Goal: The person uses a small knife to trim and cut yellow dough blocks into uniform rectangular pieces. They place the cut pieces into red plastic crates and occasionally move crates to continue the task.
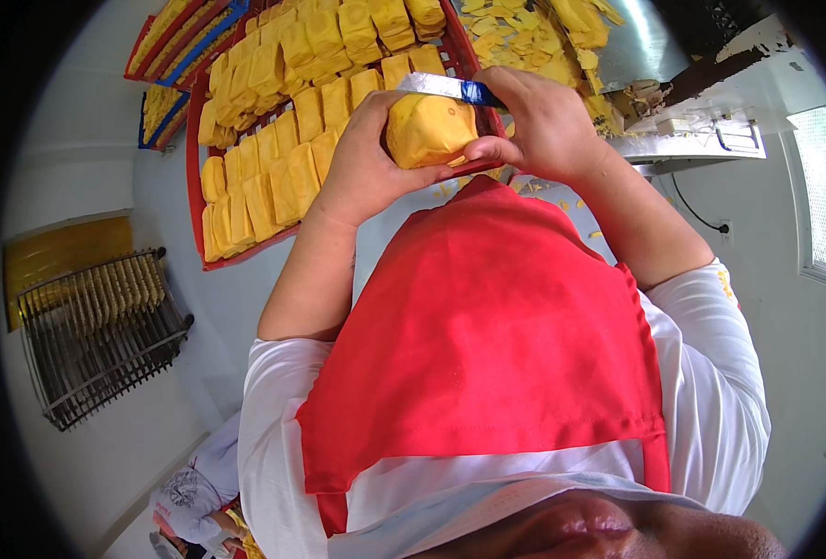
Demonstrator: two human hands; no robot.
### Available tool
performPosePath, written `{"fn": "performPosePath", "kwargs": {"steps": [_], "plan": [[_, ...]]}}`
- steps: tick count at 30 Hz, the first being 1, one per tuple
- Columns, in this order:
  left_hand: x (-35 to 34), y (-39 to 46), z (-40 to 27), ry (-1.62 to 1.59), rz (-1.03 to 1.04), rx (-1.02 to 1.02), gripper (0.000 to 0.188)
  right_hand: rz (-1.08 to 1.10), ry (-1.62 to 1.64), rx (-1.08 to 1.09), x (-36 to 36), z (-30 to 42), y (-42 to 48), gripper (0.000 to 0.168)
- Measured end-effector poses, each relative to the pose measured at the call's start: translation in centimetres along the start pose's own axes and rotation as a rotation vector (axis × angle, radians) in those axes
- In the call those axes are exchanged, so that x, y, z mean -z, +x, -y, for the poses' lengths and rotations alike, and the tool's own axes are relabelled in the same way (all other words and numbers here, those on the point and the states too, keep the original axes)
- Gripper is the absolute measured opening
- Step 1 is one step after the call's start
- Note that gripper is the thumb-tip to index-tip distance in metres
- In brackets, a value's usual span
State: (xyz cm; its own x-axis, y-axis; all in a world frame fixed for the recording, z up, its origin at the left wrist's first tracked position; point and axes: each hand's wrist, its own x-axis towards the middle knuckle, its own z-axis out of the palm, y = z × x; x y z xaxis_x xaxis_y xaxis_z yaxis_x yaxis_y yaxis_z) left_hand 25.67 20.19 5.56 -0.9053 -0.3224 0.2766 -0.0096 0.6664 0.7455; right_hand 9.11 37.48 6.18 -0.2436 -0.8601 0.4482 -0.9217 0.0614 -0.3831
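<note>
My left hand (pixel 369 157) is closed around a peeled yellow block of food (pixel 430 131), perhaps cheese or a root vegetable, which hangs over the near corner of a red plastic crate. A blade with a blue handle (pixel 448 89) lies along the block's far upper side, gripped by my right hand (pixel 542 115). My right thumb touches the block's lower right side. Rows of similar yellow blocks (pixel 262 202) fill much of the red plastic crate (pixel 195 189). The blade's tip reaches over my left fingers.
Thin yellow peelings (pixel 514 42) lie on a metal worktop (pixel 636 49) at the upper right. Stacked red and blue trays (pixel 206 42) stand upper left. A metal rack (pixel 105 335) is at the left. A person (pixel 199 489) bends at the lower left.
</note>
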Motion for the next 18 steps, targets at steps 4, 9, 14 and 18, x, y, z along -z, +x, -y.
{"fn": "performPosePath", "kwargs": {"steps": [4, 9, 14, 18], "plan": [[-0.6, 0.8, -0.6, 0.051, 0.030, -0.022, 0.078, -0.050, 0.005, 0.006, -0.6, -1.2, -0.8, 0.067], [-1.2, 1.6, -0.2, 0.104, 0.061, -0.059, 0.076, 0.003, 0.045, -0.045, -1.1, -1.8, -1.7, 0.059], [-2.3, 2.5, 0.0, 0.095, 0.076, 0.039, 0.077, 0.102, 0.169, -0.204, -2.0, -2.6, -2.4, 0.049], [-3.6, 3.4, 1.3, -0.120, 0.015, 0.262, 0.074, 0.173, 1.400, -0.429, -3.5, -4.8, -3.1, 0.047]]}}
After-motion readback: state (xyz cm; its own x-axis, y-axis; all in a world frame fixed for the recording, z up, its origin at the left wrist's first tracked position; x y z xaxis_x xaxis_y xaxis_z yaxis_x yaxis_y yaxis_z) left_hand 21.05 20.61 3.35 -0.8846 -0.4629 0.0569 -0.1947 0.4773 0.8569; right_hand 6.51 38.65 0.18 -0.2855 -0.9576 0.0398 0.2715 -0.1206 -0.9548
